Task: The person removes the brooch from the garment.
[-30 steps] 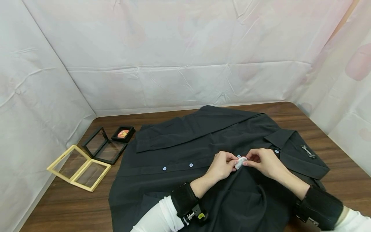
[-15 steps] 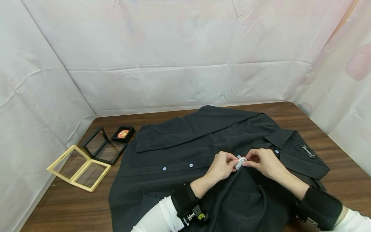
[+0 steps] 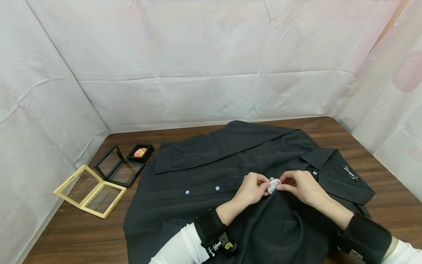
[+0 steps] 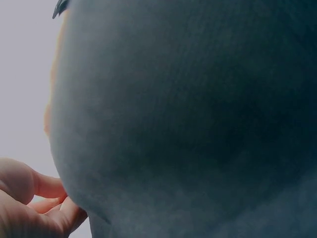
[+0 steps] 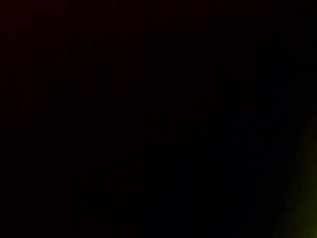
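A dark button-up shirt (image 3: pixel 201 176) lies spread over the wooden table in the head view. At its button placket, my left hand (image 3: pixel 251 190) pinches a small whitish round piece (image 3: pixel 274 186), which looks like a badge. From the other side, my right hand (image 3: pixel 301 186) grips the same piece between thumb and fingers. Shirt cloth is drawn up in folds just below it. Dark cloth fills most of the left wrist view, with pinching fingers (image 4: pixel 47 210) at its lower left edge. The right wrist view is almost black and shows no hand.
On the left stand a yellow-framed clear case (image 3: pixel 99 196) and a black-framed clear case (image 3: pixel 126 172), both unfolded. A small black box (image 3: pixel 140 153) with an orange round item sits behind them. A silver wrench-shaped pin (image 3: pixel 350 173) lies on the shirt's right part. White sheets (image 3: pixel 211 97) surround the table.
Both hands stay at the whitish round piece. My right hand has shifted very slightly; the shirt and cases have not moved.
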`<state>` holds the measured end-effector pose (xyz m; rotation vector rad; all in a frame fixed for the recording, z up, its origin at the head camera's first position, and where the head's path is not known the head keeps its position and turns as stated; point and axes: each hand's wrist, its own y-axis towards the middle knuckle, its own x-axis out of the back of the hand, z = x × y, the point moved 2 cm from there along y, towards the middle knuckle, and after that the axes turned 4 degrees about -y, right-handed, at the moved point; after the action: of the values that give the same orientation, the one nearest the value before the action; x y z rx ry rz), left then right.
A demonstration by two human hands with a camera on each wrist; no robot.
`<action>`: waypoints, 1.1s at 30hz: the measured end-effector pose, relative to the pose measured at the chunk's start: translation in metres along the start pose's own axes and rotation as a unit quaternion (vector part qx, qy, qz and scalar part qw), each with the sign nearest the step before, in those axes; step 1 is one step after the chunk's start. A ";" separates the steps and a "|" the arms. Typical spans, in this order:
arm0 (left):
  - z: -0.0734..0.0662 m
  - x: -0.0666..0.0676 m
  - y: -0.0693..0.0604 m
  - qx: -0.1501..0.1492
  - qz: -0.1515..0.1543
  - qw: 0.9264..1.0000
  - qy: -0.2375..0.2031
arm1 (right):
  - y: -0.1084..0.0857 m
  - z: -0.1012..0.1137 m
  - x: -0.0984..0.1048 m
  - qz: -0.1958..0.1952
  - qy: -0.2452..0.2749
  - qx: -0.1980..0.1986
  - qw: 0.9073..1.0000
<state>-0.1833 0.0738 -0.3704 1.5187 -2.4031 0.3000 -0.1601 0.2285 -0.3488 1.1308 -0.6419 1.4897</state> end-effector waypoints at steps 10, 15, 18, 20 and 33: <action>0.001 0.000 0.002 0.006 0.002 1.000 -0.001 | -0.003 0.001 0.000 0.002 -0.005 0.017 1.000; -0.001 0.001 0.002 -0.001 0.000 1.000 0.018 | -0.004 0.002 0.002 0.010 -0.007 0.017 1.000; -0.002 0.001 0.002 -0.009 0.000 1.000 0.030 | -0.005 0.002 0.003 0.017 -0.012 0.014 1.000; -0.003 0.002 0.001 -0.018 -0.001 0.999 0.038 | -0.006 0.002 0.004 0.018 -0.019 0.014 1.000; -0.008 0.003 0.000 -0.078 0.001 0.991 0.111 | -0.029 0.016 0.012 -0.032 -0.041 0.026 0.998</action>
<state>-0.1834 0.0740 -0.3614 1.3408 -2.2000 0.2602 -0.1273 0.2268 -0.3367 1.2477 -0.6204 1.4187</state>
